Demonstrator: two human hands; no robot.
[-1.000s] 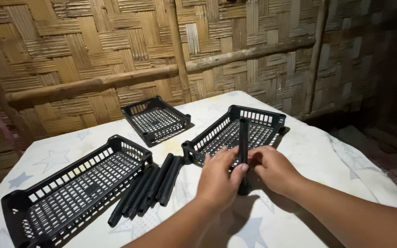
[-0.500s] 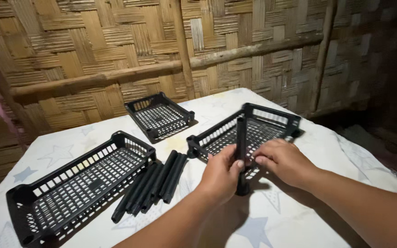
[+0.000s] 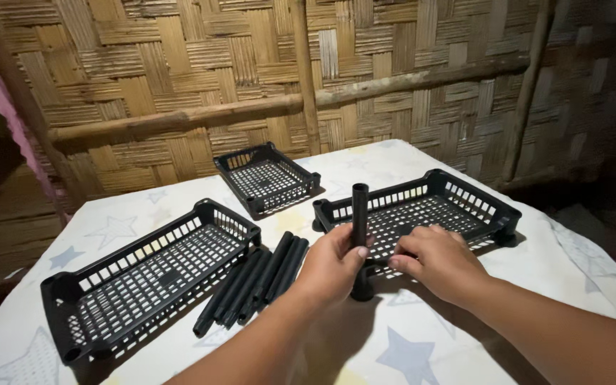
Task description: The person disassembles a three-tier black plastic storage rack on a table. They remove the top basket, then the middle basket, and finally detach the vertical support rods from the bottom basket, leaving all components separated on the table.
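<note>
My left hand (image 3: 331,269) is closed around a black plastic tube (image 3: 360,210) that stands upright at the near left corner of the right-hand black slotted basket (image 3: 473,196). The tube's foot rests low by that corner, on the cloth-covered table (image 3: 422,342). Just right of the tube, my right hand (image 3: 436,260) curls its fingers over the basket's near rim. Several loose black tubes (image 3: 258,279) lie side by side to the left of my left hand.
A larger black basket (image 3: 144,246) lies at the left and a smaller one (image 3: 265,178) at the back centre. A woven bamboo wall (image 3: 393,64) with wooden poles rises behind the table. The table drops off at the right into a dark floor.
The right-hand basket has swung round so its long side now faces me. Both hands stayed at its near corner, the left still on the upright tube.
</note>
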